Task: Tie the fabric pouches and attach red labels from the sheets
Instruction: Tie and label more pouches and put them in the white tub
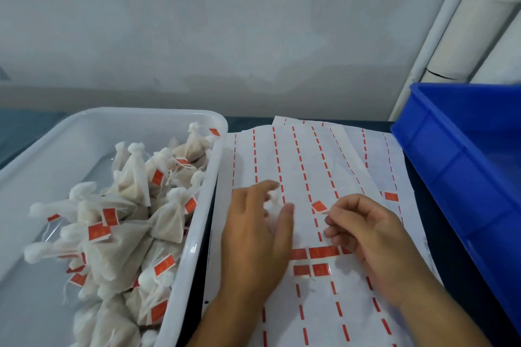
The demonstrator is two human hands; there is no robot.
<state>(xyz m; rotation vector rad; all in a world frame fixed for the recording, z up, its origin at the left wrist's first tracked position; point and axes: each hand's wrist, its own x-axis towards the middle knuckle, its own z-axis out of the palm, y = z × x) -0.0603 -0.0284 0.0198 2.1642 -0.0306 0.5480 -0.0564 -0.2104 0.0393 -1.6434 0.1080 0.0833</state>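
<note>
With my left hand [253,236] holding the small white pouch [273,200] over the label sheets [307,166] and my right hand [366,234] pinching its string beside the red label [319,206], I should fold that label squarely, keeping the string taut.

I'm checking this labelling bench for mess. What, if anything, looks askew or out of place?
The label sheets lie overlapped and fanned at slightly different angles, not squared. One red label sits alone on the right sheet. Tagged pouches are heaped loosely in the white tray. Nothing spilled.
</note>
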